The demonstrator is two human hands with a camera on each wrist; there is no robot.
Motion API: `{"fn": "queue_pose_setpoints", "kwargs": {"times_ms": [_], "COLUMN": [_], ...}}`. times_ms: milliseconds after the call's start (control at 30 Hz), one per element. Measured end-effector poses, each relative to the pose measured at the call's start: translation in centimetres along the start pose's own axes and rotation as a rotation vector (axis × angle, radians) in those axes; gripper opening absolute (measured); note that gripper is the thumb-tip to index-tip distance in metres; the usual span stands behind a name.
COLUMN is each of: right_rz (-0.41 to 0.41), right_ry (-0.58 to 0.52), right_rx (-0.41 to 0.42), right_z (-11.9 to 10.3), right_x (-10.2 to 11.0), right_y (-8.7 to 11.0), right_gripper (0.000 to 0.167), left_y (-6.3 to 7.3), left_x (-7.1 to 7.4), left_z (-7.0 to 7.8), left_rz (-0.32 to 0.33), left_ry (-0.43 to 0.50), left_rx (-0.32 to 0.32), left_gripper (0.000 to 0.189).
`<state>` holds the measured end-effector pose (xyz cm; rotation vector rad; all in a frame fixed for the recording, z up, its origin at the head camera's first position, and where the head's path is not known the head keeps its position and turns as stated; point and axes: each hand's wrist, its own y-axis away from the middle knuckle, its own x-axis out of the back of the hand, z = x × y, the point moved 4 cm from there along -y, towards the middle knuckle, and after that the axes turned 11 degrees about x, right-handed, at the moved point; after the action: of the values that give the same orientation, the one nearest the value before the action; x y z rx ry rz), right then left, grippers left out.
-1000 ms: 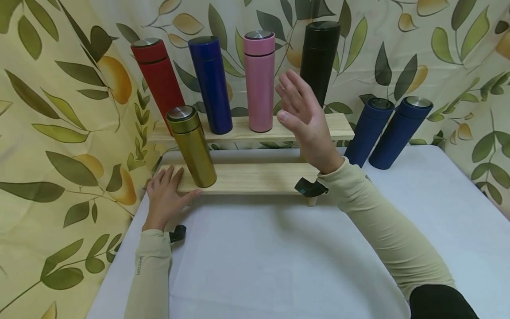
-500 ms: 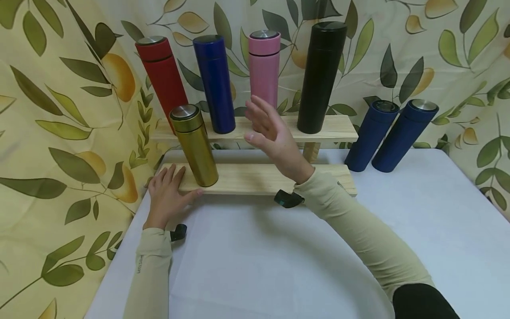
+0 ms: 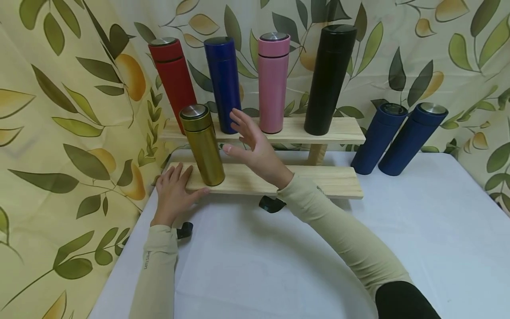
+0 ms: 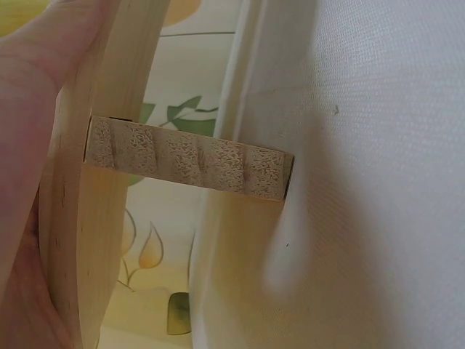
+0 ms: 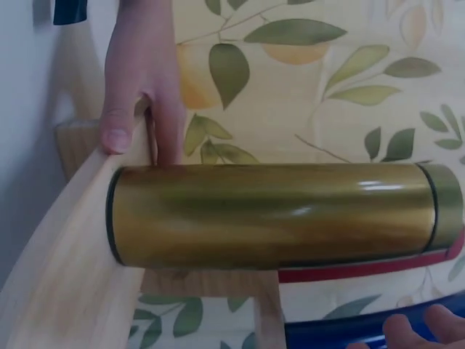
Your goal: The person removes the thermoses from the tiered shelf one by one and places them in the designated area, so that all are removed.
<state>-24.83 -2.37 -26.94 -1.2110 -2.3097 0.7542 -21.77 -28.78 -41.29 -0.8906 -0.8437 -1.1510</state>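
Observation:
My left hand (image 3: 173,195) rests on the left end of the lower wooden shelf (image 3: 287,177), fingers spread over the board and thumb along its front edge. Right beside it, a gold thermos bottle (image 3: 202,148) with a steel-topped lid stands upright on that shelf. My right hand (image 3: 259,150) hovers in the air to the right of the gold bottle, palm towards it, fingers extended and holding nothing. A gap separates this hand from the bottle. In the right wrist view, the gold bottle (image 5: 276,214) fills the middle, and only fingertips (image 5: 436,327) of the right hand show.
On the upper shelf (image 3: 295,136) stand a red bottle (image 3: 173,82), a blue bottle (image 3: 223,84), a pink bottle (image 3: 273,88) and a black bottle (image 3: 330,82). Two dark blue bottles (image 3: 412,139) stand on the white table (image 3: 247,270) at right. A leaf-patterned curtain (image 3: 87,133) hangs behind.
My right hand has moved left and down, from before the black bottle to near the gold one. The left hand stays on the shelf; the head view has shifted slightly.

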Motion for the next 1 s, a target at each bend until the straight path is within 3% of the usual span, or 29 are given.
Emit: {"fn": "queue_pose_setpoints", "kwargs": {"times_ms": [267,667,1000], "right_rz": [-0.019,0.005,-0.001], "right_ry": [0.03,-0.064,-0.027], "right_rx": [-0.054,-0.138,-0.231], "right_z": [1.6,4.4,5.3], "right_x": [-1.5,-2.5,-4.1], "right_y": [-0.9,-1.6,-3.1], "right_gripper": [0.091,0.09,0.091], "left_y": [0.0,0.0,0.0], "left_x": [0.2,0.0,0.1], "left_z": [0.0,-0.1,0.1], "left_rz": [0.01,0.009,-0.012], "left_ry": [-0.007,-0.005,-0.011], "left_rx": [-0.01,-0.005,0.009], "left_gripper": [0.102,0.102,0.102]}}
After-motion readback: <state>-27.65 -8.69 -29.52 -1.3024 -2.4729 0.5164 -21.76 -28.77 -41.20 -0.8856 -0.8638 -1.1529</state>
